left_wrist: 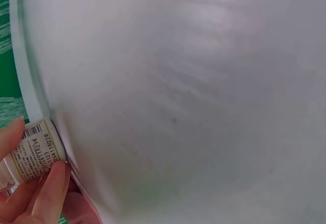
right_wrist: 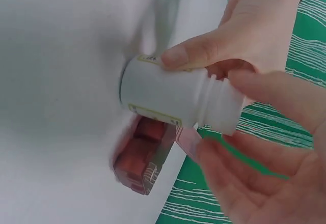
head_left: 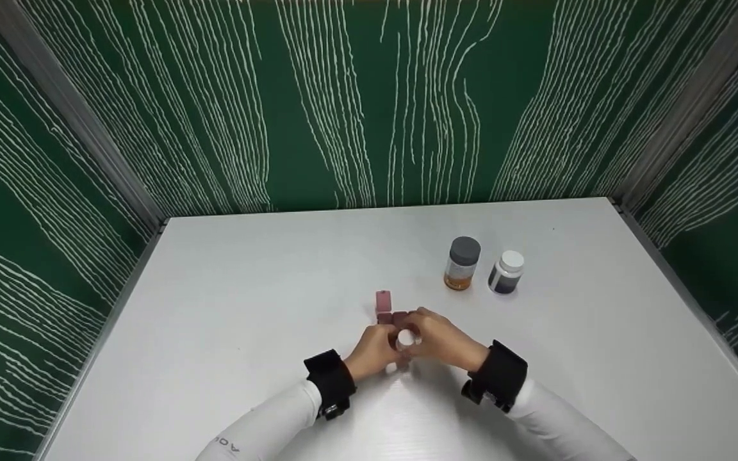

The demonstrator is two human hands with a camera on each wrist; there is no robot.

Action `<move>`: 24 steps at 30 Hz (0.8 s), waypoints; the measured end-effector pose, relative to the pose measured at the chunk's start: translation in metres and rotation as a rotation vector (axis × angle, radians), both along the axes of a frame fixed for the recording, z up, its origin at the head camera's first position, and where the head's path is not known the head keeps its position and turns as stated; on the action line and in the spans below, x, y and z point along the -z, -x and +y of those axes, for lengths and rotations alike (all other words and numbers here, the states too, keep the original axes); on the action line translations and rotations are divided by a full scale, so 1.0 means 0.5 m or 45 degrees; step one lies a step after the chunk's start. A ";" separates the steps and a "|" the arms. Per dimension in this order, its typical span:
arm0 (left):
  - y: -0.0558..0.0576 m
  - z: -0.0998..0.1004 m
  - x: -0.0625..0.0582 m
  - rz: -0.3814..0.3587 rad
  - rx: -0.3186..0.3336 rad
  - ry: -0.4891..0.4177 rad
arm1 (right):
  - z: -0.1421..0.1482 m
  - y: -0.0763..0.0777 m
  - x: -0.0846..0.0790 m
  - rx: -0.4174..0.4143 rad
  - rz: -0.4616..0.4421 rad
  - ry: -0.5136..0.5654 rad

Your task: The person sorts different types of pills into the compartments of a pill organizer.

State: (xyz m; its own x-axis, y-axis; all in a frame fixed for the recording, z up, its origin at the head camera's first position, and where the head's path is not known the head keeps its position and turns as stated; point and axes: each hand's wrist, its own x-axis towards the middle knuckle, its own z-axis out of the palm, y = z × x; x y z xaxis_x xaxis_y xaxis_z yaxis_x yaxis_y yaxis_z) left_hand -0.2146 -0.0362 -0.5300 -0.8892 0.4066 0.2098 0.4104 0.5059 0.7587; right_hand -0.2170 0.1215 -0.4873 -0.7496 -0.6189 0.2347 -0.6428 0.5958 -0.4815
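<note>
A small white bottle (right_wrist: 163, 94) stands on the table between my hands, its printed label with a barcode showing in the left wrist view. My left hand (head_left: 372, 351) grips the bottle's body, thumb on one side and fingers on the other. Around the white cap (head_left: 406, 338), the thumb and fingers of my right hand (head_left: 442, 338) pinch from both sides. Right beside the bottle lies a red pill organizer (right_wrist: 135, 158) with several compartments. One of its pink lids (head_left: 383, 301) is raised; my right hand covers part of the organizer in the head view.
Farther back on the right of the white table (head_left: 266, 275) stand a clear bottle (head_left: 462, 266) with a grey lid and orange contents, and a white bottle (head_left: 507, 272) with a dark label. Green panels (head_left: 375, 102) with white lines enclose the back and sides.
</note>
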 end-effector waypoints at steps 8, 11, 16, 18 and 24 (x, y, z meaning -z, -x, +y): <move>0.000 -0.001 -0.002 0.017 0.006 0.015 | -0.018 -0.009 0.007 0.071 0.322 -0.207; 0.000 -0.002 -0.002 0.002 0.021 0.001 | -0.016 -0.005 0.000 -0.017 0.256 -0.189; 0.001 -0.001 0.000 0.007 0.035 -0.015 | -0.008 0.002 -0.016 -0.142 0.121 -0.150; 0.000 0.000 0.001 0.005 0.032 -0.007 | -0.005 0.006 -0.021 -0.189 0.120 -0.135; -0.003 0.000 -0.003 -0.064 0.015 -0.023 | 0.019 0.019 -0.033 -0.177 0.006 0.019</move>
State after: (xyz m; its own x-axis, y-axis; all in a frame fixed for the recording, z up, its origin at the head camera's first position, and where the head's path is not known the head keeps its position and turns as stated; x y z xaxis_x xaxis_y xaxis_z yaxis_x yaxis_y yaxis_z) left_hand -0.2129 -0.0362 -0.5285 -0.8940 0.4136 0.1725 0.3775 0.4875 0.7873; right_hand -0.2263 0.1311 -0.4707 -0.6558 -0.7130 0.2482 -0.7208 0.4937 -0.4866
